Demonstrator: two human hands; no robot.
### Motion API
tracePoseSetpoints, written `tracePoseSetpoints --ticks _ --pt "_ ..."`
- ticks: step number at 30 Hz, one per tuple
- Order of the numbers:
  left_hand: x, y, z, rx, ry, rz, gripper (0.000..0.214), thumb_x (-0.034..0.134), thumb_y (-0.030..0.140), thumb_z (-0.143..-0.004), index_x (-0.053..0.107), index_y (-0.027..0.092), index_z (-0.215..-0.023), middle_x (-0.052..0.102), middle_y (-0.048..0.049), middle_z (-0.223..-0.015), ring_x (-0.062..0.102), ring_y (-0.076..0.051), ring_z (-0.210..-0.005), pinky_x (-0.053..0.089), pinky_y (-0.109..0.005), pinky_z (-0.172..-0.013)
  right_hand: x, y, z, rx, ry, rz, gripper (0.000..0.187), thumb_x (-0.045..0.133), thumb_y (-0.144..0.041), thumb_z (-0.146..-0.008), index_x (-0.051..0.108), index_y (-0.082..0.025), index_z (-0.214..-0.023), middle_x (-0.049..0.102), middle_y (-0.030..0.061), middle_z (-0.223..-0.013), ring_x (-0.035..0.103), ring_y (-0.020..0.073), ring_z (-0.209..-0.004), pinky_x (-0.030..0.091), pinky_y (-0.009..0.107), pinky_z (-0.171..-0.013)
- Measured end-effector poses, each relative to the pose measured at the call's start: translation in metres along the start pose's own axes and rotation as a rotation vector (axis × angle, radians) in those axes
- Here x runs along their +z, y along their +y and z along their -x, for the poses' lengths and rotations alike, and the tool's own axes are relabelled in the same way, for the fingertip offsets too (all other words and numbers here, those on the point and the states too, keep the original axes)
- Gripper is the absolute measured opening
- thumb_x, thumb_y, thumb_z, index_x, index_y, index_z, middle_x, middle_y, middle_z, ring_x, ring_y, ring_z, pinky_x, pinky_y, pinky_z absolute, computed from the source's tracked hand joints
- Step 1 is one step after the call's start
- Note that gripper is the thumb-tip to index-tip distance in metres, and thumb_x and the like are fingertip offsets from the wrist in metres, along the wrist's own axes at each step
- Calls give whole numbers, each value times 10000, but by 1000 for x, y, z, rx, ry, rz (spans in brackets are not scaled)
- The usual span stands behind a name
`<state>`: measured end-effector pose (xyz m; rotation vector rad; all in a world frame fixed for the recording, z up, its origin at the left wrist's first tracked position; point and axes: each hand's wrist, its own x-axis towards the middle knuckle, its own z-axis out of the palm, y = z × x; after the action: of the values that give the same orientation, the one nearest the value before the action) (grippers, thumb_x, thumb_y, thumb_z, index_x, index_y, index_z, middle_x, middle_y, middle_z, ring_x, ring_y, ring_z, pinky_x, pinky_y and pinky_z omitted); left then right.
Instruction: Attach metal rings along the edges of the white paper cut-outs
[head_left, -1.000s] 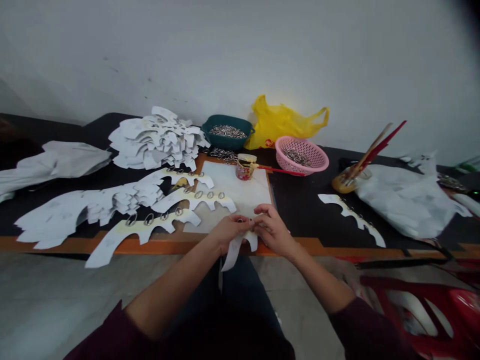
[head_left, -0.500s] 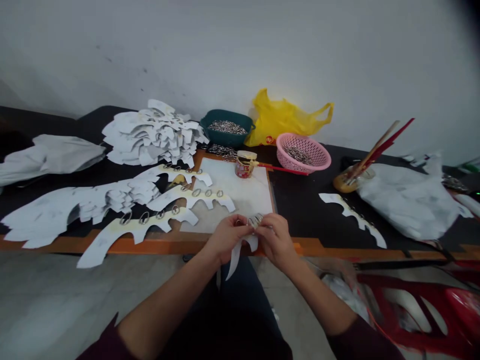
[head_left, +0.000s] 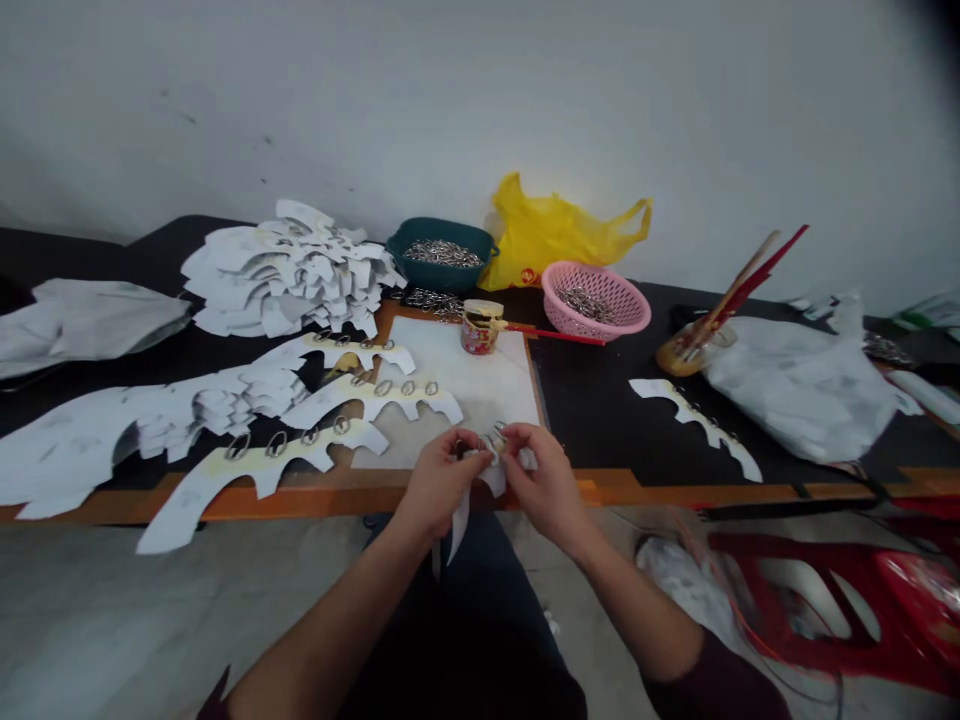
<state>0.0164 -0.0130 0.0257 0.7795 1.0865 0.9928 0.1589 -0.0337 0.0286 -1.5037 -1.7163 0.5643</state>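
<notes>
At the table's front edge my left hand [head_left: 439,480] is closed, pinching a curved white cut-out piece [head_left: 459,528]; part of the piece hangs below the fingers. My right hand [head_left: 546,485] is closed at the piece's other side, thumb and forefinger on a metal ring [head_left: 499,429]. More rings stand along the piece's upper edge, partly hidden by the fingers. Left of my hands lie similar white pieces with upright rings and a yellowish smeared band, among them a near piece [head_left: 217,475] overhanging the edge and a middle piece [head_left: 397,397].
Behind stand a small glue-smeared tub [head_left: 480,330] with a red-handled brush [head_left: 559,333], a green basket [head_left: 442,245] and a pink basket [head_left: 626,300] of metal rings. White stacks [head_left: 285,270] lie left; a jar [head_left: 682,355] with sticks and a plastic bag [head_left: 802,390] sit right.
My right hand has moved slightly apart from my left, and a ring now shows at its fingertips. The whole view has shifted a little, so the table things appear farther left.
</notes>
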Motion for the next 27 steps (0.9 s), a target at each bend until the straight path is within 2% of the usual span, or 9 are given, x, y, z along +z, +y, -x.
tracePoseSetpoints --ticks 3,7,10,14,16,18,24,27 --pt "-6 6 -1 25 67 73 200 666 232 -592 499 166 -682 529 57 -617 481 -65 -488 392 -191 -478 -2 5 5 37 74 -37 207 488 -207 -806 521 -213 -1011 581 35 -878 543 182 -871 397 350 -830" --pt "-4 6 1 51 31 -11 194 667 222 -599 510 168 -698 504 68 -580 482 -64 -487 396 -185 -487 -4 0 3 -26 23 -19 299 572 -259 -773 502 -232 -1062 604 28 -882 521 205 -946 362 387 -889" --pt "1 4 4 74 17 -35 199 672 216 -600 517 163 -712 508 64 -587 490 -63 -513 402 -179 -507 0 -5 -2 -26 -22 -7 331 602 -213 -740 511 -233 -1057 611 10 -796 528 207 -911 361 401 -891" --pt "5 5 7 -44 -25 87 231 690 216 -585 506 161 -713 514 59 -587 493 -69 -494 400 -187 -475 10 -4 0 35 -4 -208 267 535 -186 -766 508 -223 -1029 575 20 -806 549 169 -800 460 298 -708" --pt "5 5 7 -109 -45 220 259 703 217 -569 494 162 -711 524 55 -603 505 -75 -494 403 -193 -467 15 -1 5 65 48 -306 261 501 -192 -782 487 -222 -1040 557 26 -827 549 149 -734 468 257 -606" --pt "4 5 6 -117 -30 266 267 709 212 -560 489 161 -703 520 57 -596 499 -70 -482 397 -188 -458 18 0 9 67 76 -314 265 491 -193 -788 484 -227 -1051 554 29 -833 547 146 -709 467 254 -576" --pt "1 -3 7 -14 15 54 221 685 232 -591 505 168 -704 512 64 -576 504 -75 -486 399 -190 -469 9 -2 8 -3 18 -174 365 583 -195 -741 506 -248 -1094 578 35 -842 547 195 -841 479 318 -693" --pt "2 -4 8 5 4 29 221 686 233 -588 512 168 -708 514 62 -572 511 -81 -492 406 -199 -479 8 -3 6 51 -24 -238 274 566 -190 -752 531 -233 -1021 568 26 -808 550 175 -792 485 288 -654"
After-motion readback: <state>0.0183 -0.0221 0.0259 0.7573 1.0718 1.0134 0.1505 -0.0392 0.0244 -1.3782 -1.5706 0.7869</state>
